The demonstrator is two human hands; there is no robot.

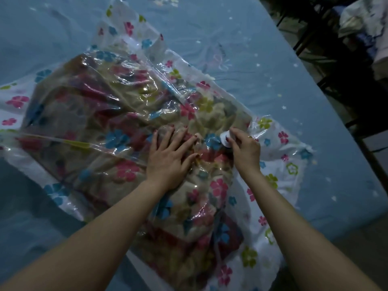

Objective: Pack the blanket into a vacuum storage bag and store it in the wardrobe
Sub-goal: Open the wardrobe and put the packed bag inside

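Observation:
A clear vacuum storage bag (279, 164) printed with pink, blue and green flowers lies across the bed. Inside it sits the folded blanket (88, 114), tan with dark red patterns. My left hand (171, 153) presses flat on the bag over the blanket, fingers spread. Just to its right, my right hand (244, 147) pinches the small white round valve cap (225, 138) on top of the bag. The plastic is crinkled and hugs the blanket.
The bag rests on a blue bed sheet (262, 59) with small pale prints. The bed's right edge runs diagonally; beyond it lie a dark floor, dark furniture legs (310, 28) and a pale cloth heap (363, 19) at the top right.

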